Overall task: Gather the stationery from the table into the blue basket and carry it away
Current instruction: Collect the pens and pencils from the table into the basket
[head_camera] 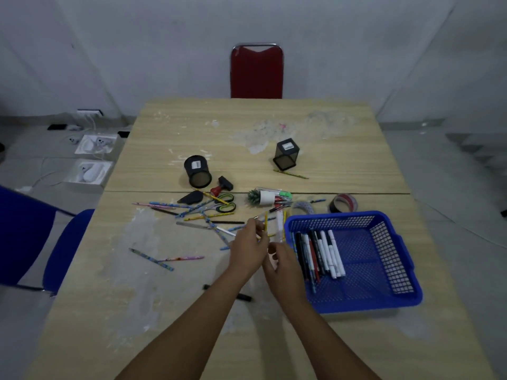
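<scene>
The blue basket (384,305) sits at the table's right front with several markers and pens (321,253) lying along its left side. My left hand (248,245) is just left of the basket and pinches a few pencils, a yellow pencil (265,221) sticking up from its fingers. Close beside it, my right hand (284,267) holds the lower end of a pale, see-through ruler (279,224); motion blur hides the grip. Loose pencils (192,212) and green-handled scissors (226,203) lie beyond my hands.
Also on the table: two pencils (157,260) at the left front, a black marker (243,297) under my arms, a stamp (220,187), two tipped black pen holders (198,172) (285,157), a small potted plant (260,197), tape rolls (343,203). A red chair (256,72) stands behind, a blue chair (24,234) at left.
</scene>
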